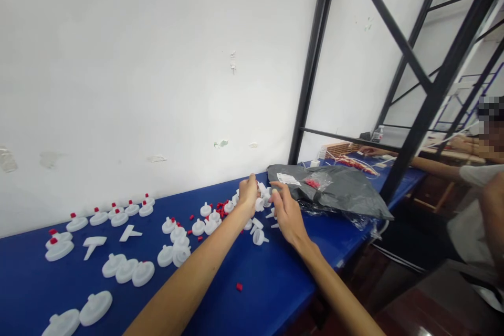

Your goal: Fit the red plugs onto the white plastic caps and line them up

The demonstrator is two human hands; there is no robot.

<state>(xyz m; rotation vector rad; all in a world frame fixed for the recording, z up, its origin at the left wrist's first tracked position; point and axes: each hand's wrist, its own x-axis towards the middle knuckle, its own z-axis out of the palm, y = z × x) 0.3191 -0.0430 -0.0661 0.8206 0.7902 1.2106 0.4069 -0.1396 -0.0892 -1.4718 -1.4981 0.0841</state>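
Observation:
My left hand (249,193) is at the pile of white plastic caps (260,203), its fingers curled closed; what they hold is hidden. Just right of the pile is my right hand (290,215), thumb and forefinger apart beside the caps, with nothing visible between them. Loose red caps (227,207) lie left of my left wrist. White disc-shaped lids with a nozzle (178,236) stand left of my forearm. A white funnel-like piece (259,237) lies on its side between my arms.
Further left stand several white lids with red tips (77,222) and T-shaped white pieces (94,243). One red cap (239,286) lies near the blue table's (271,294) front edge. A grey plastic bag (342,191) and black rack post (313,63) are right; another person (444,168) sits beyond.

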